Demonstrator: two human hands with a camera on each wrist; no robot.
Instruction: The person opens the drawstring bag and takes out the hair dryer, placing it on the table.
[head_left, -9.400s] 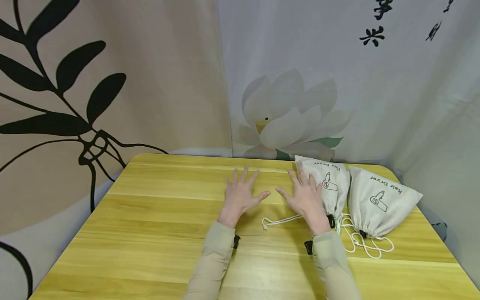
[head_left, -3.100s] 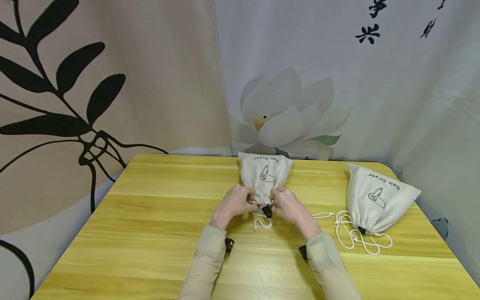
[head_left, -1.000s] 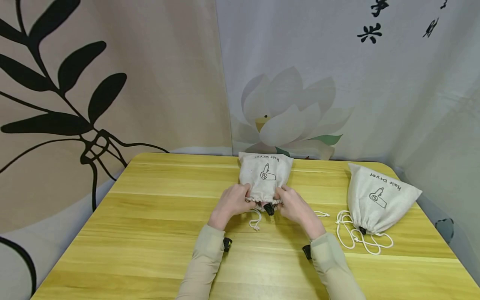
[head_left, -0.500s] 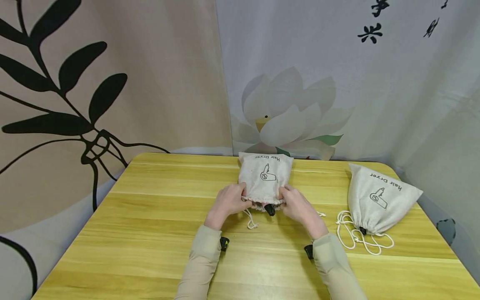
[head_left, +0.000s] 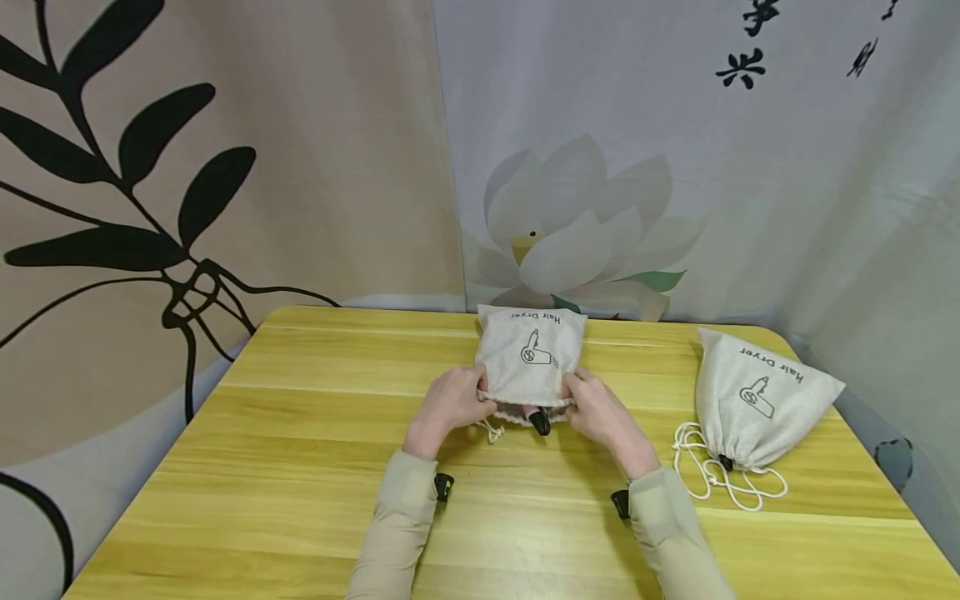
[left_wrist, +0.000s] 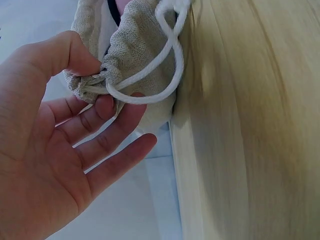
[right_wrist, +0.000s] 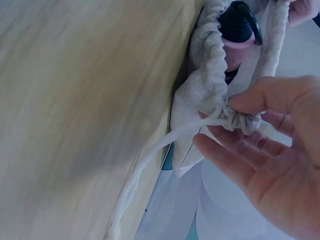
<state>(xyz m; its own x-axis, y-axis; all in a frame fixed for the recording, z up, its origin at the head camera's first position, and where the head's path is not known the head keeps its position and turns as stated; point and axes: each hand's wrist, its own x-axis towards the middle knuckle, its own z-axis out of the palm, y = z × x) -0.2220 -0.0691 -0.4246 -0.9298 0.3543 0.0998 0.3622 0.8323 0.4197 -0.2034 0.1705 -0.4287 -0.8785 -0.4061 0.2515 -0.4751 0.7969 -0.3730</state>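
A pale drawstring bag (head_left: 529,375) printed "Hair Dryer" lies at the table's far middle, its mouth toward the person and spread apart. At the left corner of the mouth, my left hand (head_left: 450,400) pinches the gathered hem; in the left wrist view a white cord loop (left_wrist: 175,65) hangs there. My right hand (head_left: 602,412) pinches the opposite corner between thumb and fingers, beside another white cord (right_wrist: 145,155). Through the opening shows a hair dryer (right_wrist: 237,52), its pink handle ending in a black ribbed sleeve with a loop. The rest of it is hidden inside.
A second "Hair Dryer" bag (head_left: 757,400), drawn closed, lies at the right of the wooden table (head_left: 300,467), with its white cords (head_left: 738,492) trailing toward the person. A printed curtain (head_left: 360,167) stands behind the table's far edge.
The first bag went from the right side to the middle. Since then both hands have moved apart, pulling its gathered mouth wide, and its cords have shortened.
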